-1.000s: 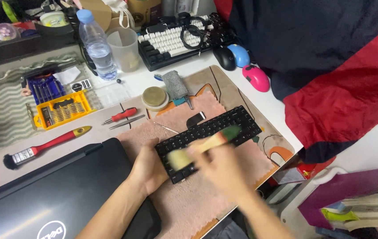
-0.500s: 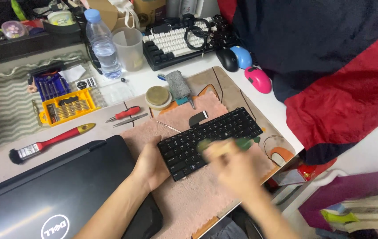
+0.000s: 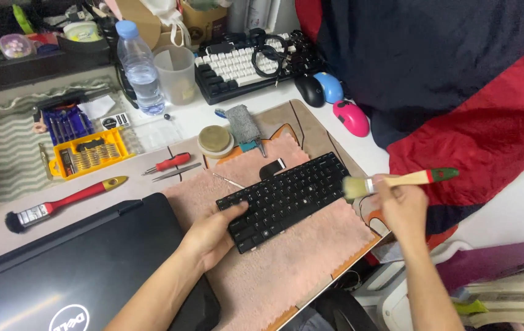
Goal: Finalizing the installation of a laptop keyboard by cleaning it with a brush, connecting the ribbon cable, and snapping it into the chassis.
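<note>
While the left hand [image 3: 213, 236] pins the near corner of the black keyboard [image 3: 286, 199] to the pink cloth [image 3: 298, 257] on the bench [image 3: 206, 116], the right hand [image 3: 400, 205] has its grip closed on a small brush [image 3: 397, 181] — bristles lifted just off the keyboard's right end. This looks like dusting between strokes; the next sweep calls for lowering the bristles onto the keys. A closed laptop [image 3: 72, 270], red-handled brush [image 3: 59, 202], screwdriver [image 3: 167, 164] and round tin [image 3: 216, 140] lie clear — nothing blocks the way
</note>
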